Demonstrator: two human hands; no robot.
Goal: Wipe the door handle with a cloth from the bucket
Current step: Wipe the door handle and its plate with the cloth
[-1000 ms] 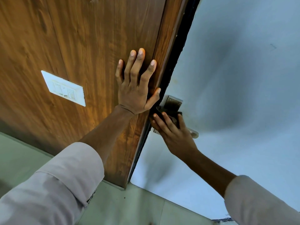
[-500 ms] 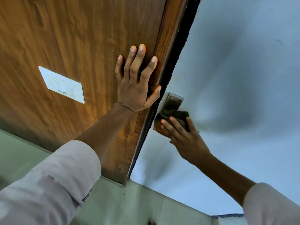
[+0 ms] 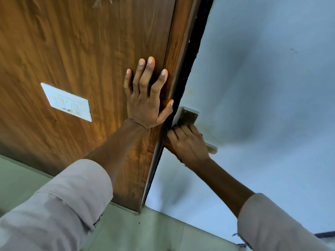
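The metal door handle has a plate [image 3: 188, 115] on the pale blue door [image 3: 262, 87] and a lever whose free end [image 3: 212, 148] sticks out to the right. My right hand [image 3: 188, 144] is wrapped over the lever just below the plate. The cloth is hidden under its fingers and palm. My left hand [image 3: 146, 98] lies flat with spread fingers on the brown wooden panel [image 3: 90, 42], with its thumb at the dark door edge [image 3: 192, 60]. No bucket is in view.
A white switch plate [image 3: 67, 102] sits on the wooden panel left of my left hand. Pale green floor tiles [image 3: 145, 230] run along the bottom. Both light sleeves fill the lower corners.
My right hand has slid left along the lever toward the plate. The dark cloth that showed above my fingers is now covered, and the lever's end is bare. My left hand stays put.
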